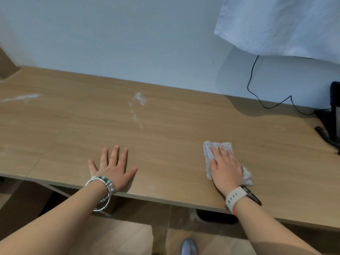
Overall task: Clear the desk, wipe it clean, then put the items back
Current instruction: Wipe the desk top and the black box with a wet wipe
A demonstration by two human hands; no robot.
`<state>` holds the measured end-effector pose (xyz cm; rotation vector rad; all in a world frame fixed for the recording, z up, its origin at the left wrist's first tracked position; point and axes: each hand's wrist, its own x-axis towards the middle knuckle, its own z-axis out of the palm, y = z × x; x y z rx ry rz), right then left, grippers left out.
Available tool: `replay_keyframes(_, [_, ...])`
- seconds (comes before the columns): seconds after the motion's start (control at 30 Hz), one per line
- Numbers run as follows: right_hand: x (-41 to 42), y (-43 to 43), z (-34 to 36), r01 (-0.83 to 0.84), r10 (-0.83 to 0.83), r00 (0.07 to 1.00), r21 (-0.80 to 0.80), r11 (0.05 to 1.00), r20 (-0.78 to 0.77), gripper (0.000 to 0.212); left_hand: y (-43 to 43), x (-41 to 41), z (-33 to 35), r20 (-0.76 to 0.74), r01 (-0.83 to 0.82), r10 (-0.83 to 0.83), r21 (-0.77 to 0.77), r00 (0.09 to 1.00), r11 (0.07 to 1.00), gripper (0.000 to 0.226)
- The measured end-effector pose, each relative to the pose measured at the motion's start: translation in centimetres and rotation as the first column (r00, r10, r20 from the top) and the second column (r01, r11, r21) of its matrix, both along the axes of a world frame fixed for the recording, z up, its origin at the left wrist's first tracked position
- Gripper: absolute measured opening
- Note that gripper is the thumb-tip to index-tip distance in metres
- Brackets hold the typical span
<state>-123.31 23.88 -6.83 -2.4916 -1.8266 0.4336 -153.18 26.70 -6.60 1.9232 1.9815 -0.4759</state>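
Wood-grain laminate covers the desk (pixel 165 137); the stretch in view carries no desk items, so the wiping step appears to be in hand. The right hand (pixel 225 166) lies flat on a grey textured cloth (pixel 207 155) near the front edge, fingers straight and close together, pressing the cloth to the surface rather than pinching it. The left hand (pixel 112 166) rests palm down on bare wood well to the left, fingers spread, holding nothing. 2 dusty patches show: a white powdery trail (pixel 138 105) toward the back at the middle, and a paler smear (pixel 22 97) at the far left; both lie well apart from the cloth.

Risks, as I judge them: a sweep through the powder may only spread it, or push it over the front edge onto the floor (pixel 119 236); the cloth is folded small, so the corner trailing behind the palm could bunch and skip patches; a wide stroke to the right could snag the black cable (pixel 252 80) or nudge the black object (pixel 333 116) at the desk's right end; what that object is I cannot tell.
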Motion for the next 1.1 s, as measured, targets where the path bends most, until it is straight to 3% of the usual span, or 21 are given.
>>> replay_keyframes(0.07, [-2.5,-0.7,0.4,-0.020,0.020,1.000,0.003,1.000,-0.002,0.050,-0.1,-0.1,0.0,0.002,-0.002,0.002,0.003,1.000,1.000,0.069])
replay_keyframes(0.17, [-10.1,-3.5,0.5,-0.392,0.401,0.916,0.233,0.890,0.011,0.049,-0.1,0.0,-0.1,0.003,-0.005,0.005,0.009,1.000,1.000,0.068])
replay_keyframes(0.2, [-12.1,-4.4,0.8,-0.515,0.531,0.846,0.187,0.836,-0.044,0.048,-0.1,0.0,-0.1,0.003,-0.007,0.007,0.008,1.000,1.000,0.068])
replay_keyframes(0.27, [-13.1,-4.8,0.8,-0.627,0.626,0.765,0.046,0.777,-0.148,0.048,-0.2,0.0,-0.1,0.005,-0.007,0.007,0.013,1.000,1.000,0.066])
replay_keyframes(0.33, [-10.3,-3.9,0.4,-0.607,0.612,0.791,0.127,0.785,-0.003,0.046,-0.1,-0.1,-0.1,0.013,-0.006,0.006,0.023,1.000,1.000,0.065])
replay_keyframes(0.4, [-6.1,-3.0,0.3,-0.328,0.313,0.944,0.208,0.921,0.101,0.047,0.0,-0.1,-0.1,0.018,0.001,-0.001,0.023,1.000,1.000,0.065])
replay_keyframes(0.43, [-4.2,-2.4,0.5,-0.191,0.182,0.981,0.142,0.971,0.070,0.047,0.0,-0.1,-0.1,0.019,0.002,-0.002,0.020,1.000,1.000,0.065])
replay_keyframes(0.5, [-3.0,-1.9,-0.2,-0.070,0.069,0.998,0.059,0.996,0.011,0.048,-0.1,-0.1,-0.1,0.020,0.001,-0.002,0.015,1.000,1.000,0.064])
replay_keyframes(0.53, [-4.1,-1.9,-0.6,-0.069,0.069,0.998,0.090,0.994,-0.001,0.050,-0.1,-0.1,-0.1,0.023,0.000,-0.001,0.016,1.000,1.000,0.064])
replay_keyframes(0.6, [-8.2,-3.0,-0.7,-0.253,0.251,0.967,0.145,0.957,0.032,0.057,-0.1,-0.1,-0.1,0.030,-0.006,0.005,0.016,1.000,1.000,0.064])
replay_keyframes(0.67, [-12.3,-4.7,-0.8,-0.540,0.546,0.835,0.088,0.837,-0.069,0.059,-0.1,-0.1,0.1,0.037,-0.009,0.009,0.013,0.999,1.000,0.064])
replay_keyframes(0.73, [-13.0,-4.9,0.3,-0.632,0.628,0.759,0.041,0.774,-0.172,0.057,-0.1,-0.1,0.2,0.048,-0.011,0.010,0.011,0.999,1.000,0.063])
replay_keyframes(0.8, [-10.6,-3.9,0.2,-0.616,0.620,0.785,0.119,0.779,0.008,0.049,-0.1,-0.2,0.2,0.054,-0.004,0.003,0.014,0.999,1.000,0.063])
replay_keyframes(0.83, [-8.8,-3.6,0.2,-0.510,0.503,0.860,0.168,0.844,0.085,0.046,-0.1,-0.3,0.2,0.055,0.001,-0.002,0.012,0.999,1.000,0.063])
replay_keyframes(0.9, [-5.2,-2.8,0.1,-0.199,0.188,0.977,0.112,0.974,0.100,0.046,-0.1,-0.4,0.1,0.055,0.007,-0.007,0.004,0.998,1.000,0.064])
replay_keyframes(0.97, [-4.3,-3.1,-0.5,-0.015,0.015,1.000,-0.007,1.000,0.009,0.051,0.0,-0.5,0.1,0.060,0.003,-0.003,-0.006,0.998,1.000,0.065])
replay_keyframes(1.0, [-5.5,-3.4,-0.5,-0.025,0.025,1.000,0.000,1.000,0.010,0.054,0.1,-0.5,0.2,0.062,0.003,-0.002,-0.012,0.998,1.000,0.065])
replay_keyframes(1.1, [-11.8,-5.1,-0.2,-0.334,0.335,0.942,0.067,0.940,-0.005,0.058,0.1,-0.4,0.2,0.069,0.001,0.001,-0.023,0.998,1.000,0.065])
